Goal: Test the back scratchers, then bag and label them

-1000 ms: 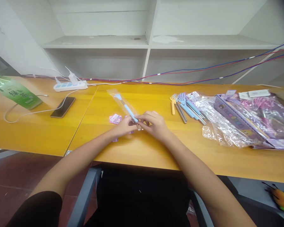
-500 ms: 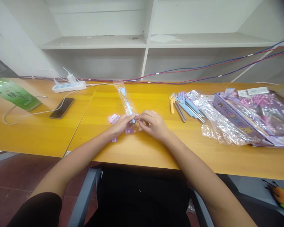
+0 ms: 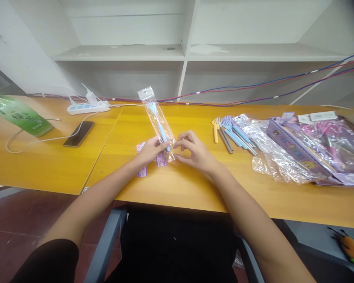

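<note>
My left hand (image 3: 153, 151) is closed on a light blue back scratcher (image 3: 161, 130) near the end of its handle. The scratcher lies inside a long clear plastic sleeve (image 3: 147, 94), its claw head pointing away from me. Just right of the sleeve's lower end is my right hand (image 3: 194, 152), fingers curved and apart, with nothing seen between them; whether a fingertip touches the plastic I cannot tell. Small purple printed cards (image 3: 142, 172) lie beside and under my left hand, and another purple card (image 3: 161, 160) shows at the sleeve's lower end.
To the right lies a pile of back scratchers (image 3: 233, 133), beside clear plastic sleeves (image 3: 277, 157) and a purple display box (image 3: 295, 145). At left are a phone (image 3: 79, 134), a power strip (image 3: 88, 107) and a green bottle (image 3: 20, 116). Cables (image 3: 224, 103) run along the back.
My right hand has come off the handle end, its fingers spreading apart. The sleeve's far end has risen slightly and shows more plainly. My left hand keeps its hold.
</note>
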Demonstrator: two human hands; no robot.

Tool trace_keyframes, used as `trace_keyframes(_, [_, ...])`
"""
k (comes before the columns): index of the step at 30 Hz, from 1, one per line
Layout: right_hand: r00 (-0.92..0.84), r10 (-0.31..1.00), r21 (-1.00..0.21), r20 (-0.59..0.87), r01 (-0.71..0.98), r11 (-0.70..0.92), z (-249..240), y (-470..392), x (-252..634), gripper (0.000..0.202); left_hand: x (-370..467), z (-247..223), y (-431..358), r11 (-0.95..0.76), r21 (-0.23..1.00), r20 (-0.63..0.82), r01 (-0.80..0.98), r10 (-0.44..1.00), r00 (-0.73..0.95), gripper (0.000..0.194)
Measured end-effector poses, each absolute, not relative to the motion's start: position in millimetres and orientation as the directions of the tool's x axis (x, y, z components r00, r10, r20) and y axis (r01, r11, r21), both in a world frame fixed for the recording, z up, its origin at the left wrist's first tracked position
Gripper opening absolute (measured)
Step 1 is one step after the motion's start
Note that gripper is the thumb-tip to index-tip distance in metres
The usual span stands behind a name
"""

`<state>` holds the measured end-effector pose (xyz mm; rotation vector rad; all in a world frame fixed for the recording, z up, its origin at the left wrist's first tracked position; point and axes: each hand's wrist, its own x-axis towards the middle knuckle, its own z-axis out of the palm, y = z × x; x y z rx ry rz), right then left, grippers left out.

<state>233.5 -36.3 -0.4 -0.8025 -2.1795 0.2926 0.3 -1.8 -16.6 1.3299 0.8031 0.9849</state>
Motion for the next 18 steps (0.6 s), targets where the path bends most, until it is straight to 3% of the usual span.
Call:
trace_keyframes(4, [-0.504,0.584,-0.423,0.636,0.405,0.811,-1.6,-37.0,229.6,0.006,-0.7,-18.5,-0.9,-0.036,0.996,0.065,-0.079,0.908,0.413,0.06])
trace_keyframes(11, [-0.462,0.628,-0.496,0.626,0.386,0.778,-1.8,-38.2,227.1,0.006,-0.2,-21.1,-4.7,-0.009,0.999,0.031,-0.043,0.847,0.53,0.063])
trace_keyframes(18, [-0.469,0.647,-0.531,0.601,0.371,0.762,1.6,-40.3,224.3,0.004,3.1,-19.8,-8.2,0.132,0.978,-0.017,-0.164,0.825,0.565,0.061])
